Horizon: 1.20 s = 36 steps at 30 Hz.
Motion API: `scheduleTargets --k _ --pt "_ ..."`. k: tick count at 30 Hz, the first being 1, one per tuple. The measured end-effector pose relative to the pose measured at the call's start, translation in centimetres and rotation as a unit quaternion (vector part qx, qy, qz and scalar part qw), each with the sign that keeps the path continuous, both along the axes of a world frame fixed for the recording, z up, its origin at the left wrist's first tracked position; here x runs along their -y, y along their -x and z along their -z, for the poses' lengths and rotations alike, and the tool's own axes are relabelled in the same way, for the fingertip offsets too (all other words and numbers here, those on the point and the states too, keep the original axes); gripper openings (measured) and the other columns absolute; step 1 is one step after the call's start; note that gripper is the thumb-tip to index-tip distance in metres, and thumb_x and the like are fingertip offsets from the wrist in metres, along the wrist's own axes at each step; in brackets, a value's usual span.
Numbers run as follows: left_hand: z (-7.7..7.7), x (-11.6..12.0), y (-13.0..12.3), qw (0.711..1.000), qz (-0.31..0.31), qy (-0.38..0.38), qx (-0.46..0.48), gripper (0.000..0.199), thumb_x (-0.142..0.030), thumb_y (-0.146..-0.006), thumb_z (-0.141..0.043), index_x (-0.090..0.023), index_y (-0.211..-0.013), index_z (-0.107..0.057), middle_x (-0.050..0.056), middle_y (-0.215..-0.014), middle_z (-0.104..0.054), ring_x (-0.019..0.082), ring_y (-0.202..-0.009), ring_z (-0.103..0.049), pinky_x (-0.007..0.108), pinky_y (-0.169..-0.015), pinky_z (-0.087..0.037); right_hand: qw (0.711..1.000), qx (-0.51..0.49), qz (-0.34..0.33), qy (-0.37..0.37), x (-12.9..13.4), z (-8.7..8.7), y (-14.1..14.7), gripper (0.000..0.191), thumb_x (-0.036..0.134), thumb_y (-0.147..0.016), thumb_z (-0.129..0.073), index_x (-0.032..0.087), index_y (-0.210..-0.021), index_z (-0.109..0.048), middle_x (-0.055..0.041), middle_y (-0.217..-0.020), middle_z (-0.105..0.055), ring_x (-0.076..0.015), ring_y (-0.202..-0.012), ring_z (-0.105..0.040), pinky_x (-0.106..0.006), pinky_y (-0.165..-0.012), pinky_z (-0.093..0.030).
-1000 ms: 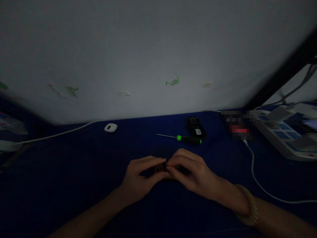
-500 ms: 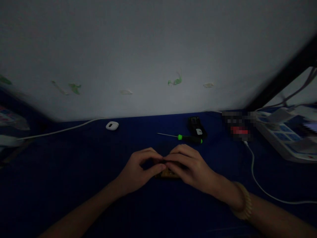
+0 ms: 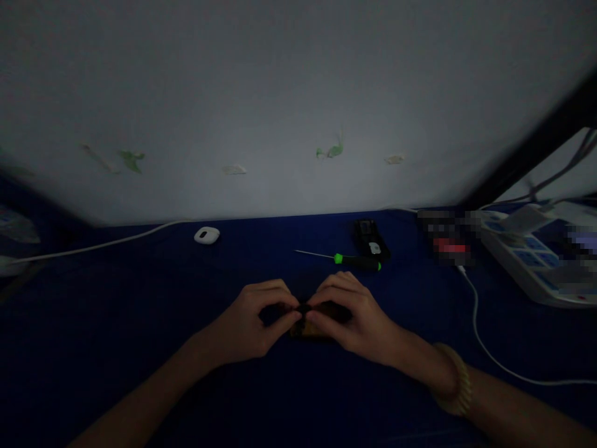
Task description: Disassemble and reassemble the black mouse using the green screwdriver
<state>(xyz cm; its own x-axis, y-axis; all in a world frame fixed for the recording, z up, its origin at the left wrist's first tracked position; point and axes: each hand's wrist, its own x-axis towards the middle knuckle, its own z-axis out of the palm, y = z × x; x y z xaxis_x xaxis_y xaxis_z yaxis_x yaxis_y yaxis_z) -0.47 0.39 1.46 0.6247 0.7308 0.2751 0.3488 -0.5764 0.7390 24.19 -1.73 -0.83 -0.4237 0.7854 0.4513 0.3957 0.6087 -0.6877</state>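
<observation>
The left hand (image 3: 265, 317) and the right hand (image 3: 352, 314) met low in the middle of the view, fingertips just apart, thumbs and forefingers pinching a dark part (image 3: 303, 307) from its two sides. The fingers and the dim light hid most of it, so its shape could not be told. Just below the fingertips, partly under the right hand, lay an amber piece (image 3: 313, 330), its near edge showing and the rest covered. A pale band (image 3: 457, 379) circled the right wrist.

Beyond the hands, on the blue table (image 3: 252, 255), a screwdriver (image 3: 358, 262) lay crosswise, its tip to the left and its black and green handle to the right. It stood between the right hand and a black case (image 3: 368, 236), the handle just in front of the case's near end. A white case (image 3: 207, 235) sat farther left, near the foot of the wall (image 3: 261, 112), and a white cord (image 3: 107, 246) ran leftward from behind it. On the right, a power strip (image 3: 536, 267) stood well apart from the hands; beside it a red item (image 3: 451, 246), blurred into blocks, had a white cable (image 3: 476, 323) curving away from its near end.
</observation>
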Motion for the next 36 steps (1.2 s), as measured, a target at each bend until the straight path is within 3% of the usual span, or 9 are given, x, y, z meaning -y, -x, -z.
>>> scheduleTargets --k 3,9,18,24,31,36 --pt "-0.2 0.2 0.3 0.999 0.008 -0.013 -0.029 0.007 -0.019 -0.098 -0.069 -0.017 -0.097 -0.076 0.003 -0.088 -0.072 0.015 -0.076 -0.069 0.027 -0.069 -0.052 1.000 0.008 -0.007 0.006 0.1 0.1 0.1 0.008 0.029 -0.099 -0.076 0.023 -0.104 -0.077 -0.0004 -0.097 -0.075 -0.0182 -0.088 -0.066 -0.039 -0.084 -0.043" --pt "-0.7 0.3 0.8 0.992 0.022 -0.052 -0.113 0.011 -0.019 -0.098 -0.068 -0.021 -0.102 -0.078 0.002 -0.088 -0.072 0.018 -0.081 -0.069 0.037 -0.086 -0.051 0.999 0.023 -0.022 0.001 0.1 0.3 0.2 0.007 0.028 -0.097 -0.079 0.025 -0.103 -0.080 -0.0006 -0.100 -0.072 -0.0179 -0.092 -0.064 -0.038 -0.085 -0.043" --pt "-0.3 0.3 0.8 0.987 0.047 -0.095 -0.122 0.014 -0.016 -0.101 -0.066 -0.021 -0.101 -0.079 0.001 -0.085 -0.073 0.017 -0.077 -0.067 0.036 -0.080 -0.046 0.998 0.049 -0.030 0.004 0.1 0.4 0.1 0.008 0.025 -0.096 -0.079 0.025 -0.103 -0.081 -0.0031 -0.106 -0.072 -0.0204 -0.096 -0.064 -0.041 -0.086 -0.043" --pt "0.0 0.5 0.6 0.985 0.062 -0.091 -0.129 0.018 -0.013 -0.100 -0.064 -0.019 -0.090 -0.078 0.000 -0.077 -0.069 0.016 -0.071 -0.064 0.036 -0.077 -0.043 0.996 0.077 -0.039 0.019 0.4 -0.1 0.1 0.009 0.026 -0.096 -0.077 0.025 -0.103 -0.082 -0.0047 -0.107 -0.071 -0.0220 -0.096 -0.063 -0.043 -0.086 -0.044" --pt "0.0 0.6 0.5 0.983 0.059 -0.069 -0.159 0.019 -0.015 -0.100 -0.063 -0.021 -0.090 -0.078 0.000 -0.079 -0.070 0.017 -0.076 -0.067 0.038 -0.086 -0.045 0.995 0.091 -0.036 0.018 0.5 -0.2 -0.1 0.008 0.027 -0.097 -0.076 0.026 -0.102 -0.083 -0.0059 -0.112 -0.069 -0.0232 -0.099 -0.063 -0.044 -0.088 -0.047" --pt "-0.5 0.3 0.6 0.982 0.052 -0.067 -0.171 0.012 -0.018 -0.097 -0.068 -0.021 -0.092 -0.077 0.000 -0.077 -0.068 0.017 -0.073 -0.065 0.037 -0.082 -0.046 0.996 0.090 -0.016 -0.021 -0.2 -0.2 -1.1 0.017 0.034 -0.102 -0.071 0.027 -0.116 -0.077 -0.0073 -0.118 -0.070 -0.0256 -0.108 -0.065 -0.047 -0.094 -0.051"
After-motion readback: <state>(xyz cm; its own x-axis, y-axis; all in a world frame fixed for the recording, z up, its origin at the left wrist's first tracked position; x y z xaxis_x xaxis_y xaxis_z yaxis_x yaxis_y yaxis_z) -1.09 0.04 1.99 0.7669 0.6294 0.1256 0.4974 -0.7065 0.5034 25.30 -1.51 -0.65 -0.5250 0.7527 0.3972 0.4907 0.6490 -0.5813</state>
